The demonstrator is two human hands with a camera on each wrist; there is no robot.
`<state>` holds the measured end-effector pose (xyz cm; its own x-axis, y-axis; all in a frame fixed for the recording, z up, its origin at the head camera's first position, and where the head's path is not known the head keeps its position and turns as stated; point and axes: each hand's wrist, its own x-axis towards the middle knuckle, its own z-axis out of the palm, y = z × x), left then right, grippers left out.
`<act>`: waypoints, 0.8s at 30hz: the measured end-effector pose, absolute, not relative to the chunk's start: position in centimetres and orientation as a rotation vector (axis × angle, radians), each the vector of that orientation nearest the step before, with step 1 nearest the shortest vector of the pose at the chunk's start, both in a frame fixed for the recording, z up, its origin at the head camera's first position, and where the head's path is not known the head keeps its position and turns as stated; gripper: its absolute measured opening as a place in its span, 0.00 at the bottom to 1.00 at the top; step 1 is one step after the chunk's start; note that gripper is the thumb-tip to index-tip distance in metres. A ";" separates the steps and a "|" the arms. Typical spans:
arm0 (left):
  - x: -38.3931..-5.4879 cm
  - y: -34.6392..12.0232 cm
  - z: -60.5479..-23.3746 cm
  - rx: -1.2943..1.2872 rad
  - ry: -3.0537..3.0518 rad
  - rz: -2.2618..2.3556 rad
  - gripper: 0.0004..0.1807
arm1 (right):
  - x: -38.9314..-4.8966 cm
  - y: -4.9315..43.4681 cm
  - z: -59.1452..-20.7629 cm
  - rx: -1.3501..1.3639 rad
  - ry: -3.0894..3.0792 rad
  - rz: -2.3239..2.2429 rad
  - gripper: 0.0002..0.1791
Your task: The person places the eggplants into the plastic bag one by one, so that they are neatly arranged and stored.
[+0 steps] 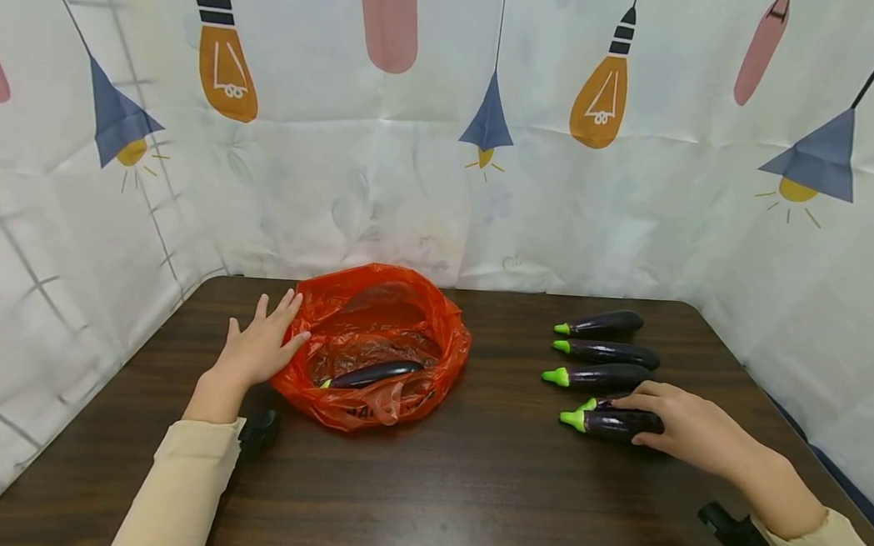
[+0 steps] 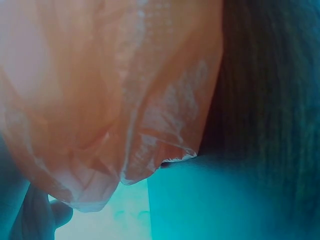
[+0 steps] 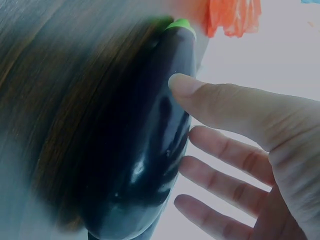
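Note:
An orange-red plastic bag (image 1: 444,340) stands with its mouth wide on the table, and one eggplant (image 1: 374,374) lies inside. My left hand (image 1: 255,350) has its fingers spread against the bag's left side; bag film fills most of the left wrist view. At the right, my right hand (image 1: 687,422) holds the nearest dark purple eggplant (image 1: 608,423), green stem toward the left. In the right wrist view the thumb (image 3: 187,87) lies on its glossy skin, with the fingertips along the far side. Another eggplant (image 1: 596,404) shows partly behind it, mostly hidden.
Beyond the right hand, three more eggplants lie in a row: a near one (image 1: 603,376), a middle one (image 1: 608,352) and a far one (image 1: 602,323). The dark wooden table (image 1: 423,498) ends at a white printed curtain (image 1: 426,205) behind and at the sides.

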<state>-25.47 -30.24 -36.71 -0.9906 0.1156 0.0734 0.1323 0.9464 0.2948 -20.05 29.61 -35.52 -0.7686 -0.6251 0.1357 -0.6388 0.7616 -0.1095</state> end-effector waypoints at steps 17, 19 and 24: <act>-25.5 -30.2 -36.6 -0.202 -3.048 -0.476 0.44 | -20.4 30.1 -36.4 0.999 -2.909 0.252 0.27; -25.5 -30.2 -36.6 -0.200 -3.050 -0.479 0.44 | -20.4 30.1 -36.4 1.004 -2.904 0.252 0.27; -25.5 -30.2 -36.7 -0.200 -3.049 -0.474 0.44 | -20.5 30.1 -36.5 1.017 -2.895 0.242 0.27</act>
<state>-25.53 -30.24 -36.68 -0.9904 0.1201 0.0685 0.1352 0.9446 0.2992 -20.45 30.10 -36.47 -0.7799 -0.6159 0.1113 -0.6258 0.7696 -0.1268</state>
